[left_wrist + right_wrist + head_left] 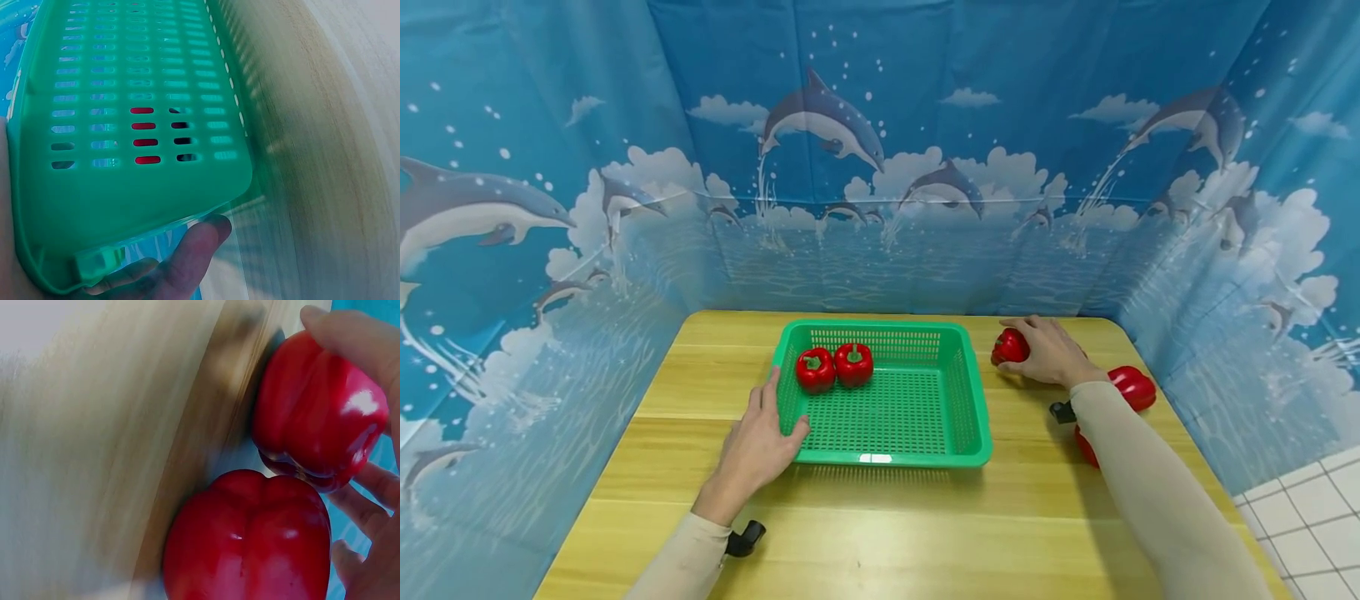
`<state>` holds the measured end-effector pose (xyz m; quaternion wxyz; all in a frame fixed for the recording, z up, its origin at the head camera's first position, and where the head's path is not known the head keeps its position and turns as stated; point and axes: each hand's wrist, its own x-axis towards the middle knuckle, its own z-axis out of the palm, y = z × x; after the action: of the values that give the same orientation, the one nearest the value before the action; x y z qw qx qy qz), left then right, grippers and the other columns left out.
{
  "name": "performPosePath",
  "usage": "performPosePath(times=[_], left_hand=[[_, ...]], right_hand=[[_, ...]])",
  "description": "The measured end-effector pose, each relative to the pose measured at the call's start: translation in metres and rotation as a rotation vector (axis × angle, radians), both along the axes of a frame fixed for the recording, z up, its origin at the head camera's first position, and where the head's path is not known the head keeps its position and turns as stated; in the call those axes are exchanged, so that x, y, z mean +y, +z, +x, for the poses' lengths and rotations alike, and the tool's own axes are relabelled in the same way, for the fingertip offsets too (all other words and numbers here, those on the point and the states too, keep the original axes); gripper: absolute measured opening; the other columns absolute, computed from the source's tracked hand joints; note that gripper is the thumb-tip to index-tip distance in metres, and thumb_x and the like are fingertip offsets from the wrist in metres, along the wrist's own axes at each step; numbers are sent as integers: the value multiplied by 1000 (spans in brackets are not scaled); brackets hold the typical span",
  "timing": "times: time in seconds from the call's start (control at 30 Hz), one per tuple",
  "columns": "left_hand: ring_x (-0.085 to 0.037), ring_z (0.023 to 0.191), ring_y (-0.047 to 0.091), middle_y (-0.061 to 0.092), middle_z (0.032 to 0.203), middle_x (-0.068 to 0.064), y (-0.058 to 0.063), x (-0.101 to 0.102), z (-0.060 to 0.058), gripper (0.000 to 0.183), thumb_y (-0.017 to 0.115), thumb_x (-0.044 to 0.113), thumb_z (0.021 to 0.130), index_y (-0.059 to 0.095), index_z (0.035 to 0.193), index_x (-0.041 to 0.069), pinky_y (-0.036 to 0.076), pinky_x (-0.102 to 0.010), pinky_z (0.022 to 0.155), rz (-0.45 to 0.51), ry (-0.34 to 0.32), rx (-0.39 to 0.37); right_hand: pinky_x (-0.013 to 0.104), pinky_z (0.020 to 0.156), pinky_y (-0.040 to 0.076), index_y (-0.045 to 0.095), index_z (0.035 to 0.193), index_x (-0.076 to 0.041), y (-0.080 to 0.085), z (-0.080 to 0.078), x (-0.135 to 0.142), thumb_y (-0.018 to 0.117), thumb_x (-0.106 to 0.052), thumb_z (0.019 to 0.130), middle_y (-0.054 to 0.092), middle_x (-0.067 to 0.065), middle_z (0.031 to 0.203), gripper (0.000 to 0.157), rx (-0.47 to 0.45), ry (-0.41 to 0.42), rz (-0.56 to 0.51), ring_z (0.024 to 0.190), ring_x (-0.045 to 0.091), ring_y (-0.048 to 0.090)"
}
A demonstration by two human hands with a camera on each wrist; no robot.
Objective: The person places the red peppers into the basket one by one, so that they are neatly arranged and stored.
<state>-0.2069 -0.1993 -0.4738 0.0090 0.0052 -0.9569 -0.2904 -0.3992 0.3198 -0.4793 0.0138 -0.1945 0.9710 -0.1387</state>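
Observation:
At the basket's left end, my left hand (760, 440) grips the green plastic basket (883, 460), thumb over the rim. Fingers (194, 253) curl outside its wall in the left wrist view. Two red bell peppers, one (815, 371) beside the other (853, 365), sit in the basket's back left part, stems up. My right hand (1051, 354) holds another red bell pepper (1010, 347) at the table's back right, thumb on one side and fingers on the other. In the right wrist view a second pepper (250, 544) lies close to the held pepper (319, 406).
More red peppers lie on the table's right side: one (1132, 388) near the right edge and one (1086, 447) partly hidden by the forearm. The wooden table (880, 533) ends behind the basket at a blue dolphin curtain (865, 258). White tiles (1311, 517) show at right.

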Motion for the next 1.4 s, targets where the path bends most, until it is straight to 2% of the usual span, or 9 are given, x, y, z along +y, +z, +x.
performPosePath(times=[0.13,0.2,0.43,0.67,0.93,1.13,1.4], left_hand=[[-26,60,55,44,175,-32,0,-1,0,105,71,44,112,7,189,11,45,-38,53,-9,2,3],[-26,61,56,45,175,-32,-1,-1,0,105,70,44,112,7,189,11,45,-38,54,-10,0,2],[-25,62,57,46,175,-31,-2,-1,1,104,70,44,112,8,189,11,46,-38,55,-13,-2,10],[-25,66,59,43,177,-30,0,-2,1,104,69,45,113,7,189,11,46,-38,56,-15,-3,1],[-26,63,57,43,177,-31,2,-1,2,104,69,44,113,7,189,10,45,-38,54,-9,-3,-8],[-25,64,58,43,177,-32,1,0,3,105,70,44,112,6,189,9,46,-38,56,-31,0,-11],[-25,64,58,44,176,-33,2,-1,3,104,69,44,112,8,189,9,45,-38,56,-23,-6,-1]], right_hand=[[84,133,33,54,173,-10,-5,-3,1,95,-39,99,57,35,166,89,26,26,-15,147,63,59],[84,134,31,55,172,-9,-8,-4,2,96,-36,98,58,36,164,88,38,32,-13,145,62,61],[81,130,39,56,170,-7,-13,-5,1,94,-27,100,60,36,161,82,41,37,-5,141,60,64],[81,123,49,57,169,-9,-11,-1,-3,95,-27,99,60,34,164,81,34,17,-8,144,62,62],[81,120,52,56,168,-9,-9,0,-4,94,-26,100,59,34,165,80,34,15,-8,144,63,61],[78,115,57,57,167,-10,-9,3,-6,94,-26,100,59,32,164,79,18,17,-51,143,60,64],[77,115,58,54,167,-10,-11,6,-11,93,-24,101,59,30,166,78,14,11,-107,145,57,64]])
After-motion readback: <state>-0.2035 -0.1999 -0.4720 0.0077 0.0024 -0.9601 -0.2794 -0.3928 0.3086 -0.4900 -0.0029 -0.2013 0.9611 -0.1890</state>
